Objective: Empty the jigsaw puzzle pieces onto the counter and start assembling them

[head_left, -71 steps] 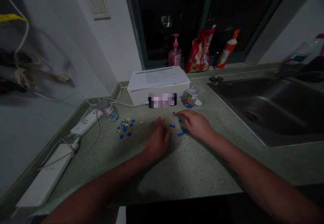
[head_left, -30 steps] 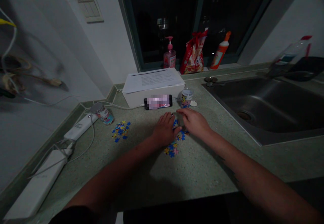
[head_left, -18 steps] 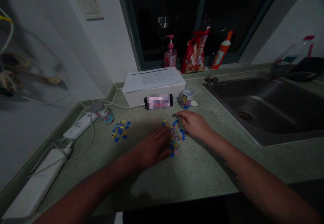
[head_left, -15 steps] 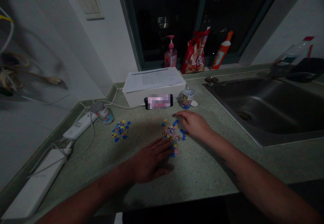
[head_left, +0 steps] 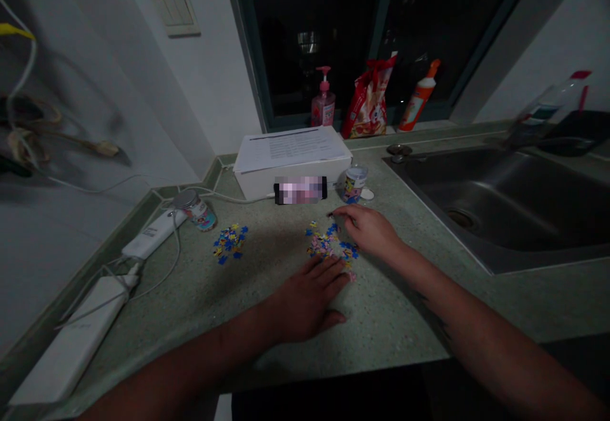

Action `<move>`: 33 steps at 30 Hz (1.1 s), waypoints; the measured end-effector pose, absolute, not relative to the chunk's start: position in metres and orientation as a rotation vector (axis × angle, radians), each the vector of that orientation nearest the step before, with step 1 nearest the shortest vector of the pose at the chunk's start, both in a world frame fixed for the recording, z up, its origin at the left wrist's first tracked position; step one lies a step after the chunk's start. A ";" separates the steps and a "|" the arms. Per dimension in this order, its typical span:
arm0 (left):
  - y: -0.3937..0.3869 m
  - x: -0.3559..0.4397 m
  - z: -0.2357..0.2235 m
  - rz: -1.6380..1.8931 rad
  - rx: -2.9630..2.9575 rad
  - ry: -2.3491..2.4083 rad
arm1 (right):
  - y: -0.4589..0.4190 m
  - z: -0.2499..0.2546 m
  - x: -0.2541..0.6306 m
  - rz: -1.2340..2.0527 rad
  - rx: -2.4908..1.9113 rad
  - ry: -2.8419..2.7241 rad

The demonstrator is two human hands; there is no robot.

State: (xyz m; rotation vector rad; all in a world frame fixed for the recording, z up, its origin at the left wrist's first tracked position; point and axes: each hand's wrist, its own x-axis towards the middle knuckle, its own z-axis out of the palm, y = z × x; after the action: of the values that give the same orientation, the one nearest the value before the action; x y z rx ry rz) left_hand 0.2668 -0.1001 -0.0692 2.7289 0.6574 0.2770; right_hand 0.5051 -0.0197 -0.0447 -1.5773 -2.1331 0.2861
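Observation:
My left hand (head_left: 309, 297) lies palm down on the green counter, fingers stretched, its fingertips over the near edge of a pile of jigsaw puzzle pieces (head_left: 326, 240) in blue, pink and yellow. Just beyond that pile, my right hand (head_left: 369, 227) has its fingers drawn in, with the index finger forward. A small dark puzzle piece (head_left: 330, 215) shows at its tip. A second pile of puzzle pieces (head_left: 230, 242), mostly blue and yellow, lies farther left. Behind my right hand stands a printed clear jar (head_left: 353, 186), its white round lid (head_left: 366, 194) beside it.
A phone (head_left: 300, 191) leans on a white box (head_left: 257, 183) topped with a printed sheet. At left are a lidded jar (head_left: 203, 214), white power strips (head_left: 86, 332) and cables. The steel sink (head_left: 476, 199) is on the right. Bottles and a red bag (head_left: 369, 103) line the windowsill.
My left hand has slid right and slightly away from me, pushing near pieces toward the main pile. My right hand stays almost in place.

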 end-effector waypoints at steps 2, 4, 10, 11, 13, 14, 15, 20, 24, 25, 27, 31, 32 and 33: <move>-0.105 0.256 -0.065 0.321 2.762 0.675 | -0.020 -0.042 0.505 0.294 -1.562 -2.133; -0.111 0.240 -0.061 0.349 2.770 0.717 | -0.021 -0.040 0.505 0.303 -1.549 -2.145; -0.124 0.218 -0.060 0.258 2.824 0.717 | -0.022 -0.040 0.505 0.294 -1.533 -2.167; -0.123 0.221 -0.061 0.259 2.832 0.732 | -0.022 -0.040 0.505 0.296 -1.525 -2.164; -0.121 0.231 -0.064 0.272 2.842 0.747 | -0.022 -0.040 0.505 0.297 -1.521 -2.153; -0.118 0.236 -0.065 0.272 2.844 0.746 | -0.022 -0.040 0.505 0.296 -1.525 -2.148; -0.116 0.242 -0.066 0.269 2.846 0.741 | -0.022 -0.040 0.506 0.293 -1.532 -2.143; -0.102 0.271 -0.069 0.249 2.851 0.724 | -0.022 -0.038 0.506 0.261 -1.564 -2.129; -0.096 0.289 -0.069 0.248 2.860 0.733 | -0.023 -0.037 0.506 0.270 -1.565 -2.143; -0.096 0.290 -0.069 0.255 2.856 0.724 | -0.024 -0.036 0.506 0.270 -1.567 -2.142; -0.096 0.290 -0.072 0.291 2.820 0.704 | -0.024 -0.036 0.506 0.264 -1.562 -2.137; -0.091 0.281 -0.082 0.597 2.627 0.918 | -0.022 -0.038 0.509 0.226 -1.532 -2.085; -0.087 0.279 -0.086 0.682 2.568 1.017 | -0.020 -0.038 0.511 0.208 -1.525 -2.053; -0.081 0.279 -0.089 0.745 2.522 1.117 | -0.019 -0.039 0.512 0.190 -1.513 -2.017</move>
State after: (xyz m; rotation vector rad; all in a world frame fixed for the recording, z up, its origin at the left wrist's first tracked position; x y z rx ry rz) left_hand 0.2786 -0.0812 -0.0890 2.5223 1.1169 0.7453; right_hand 0.5123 -0.0193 -0.0385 -1.5133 -2.0173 0.1898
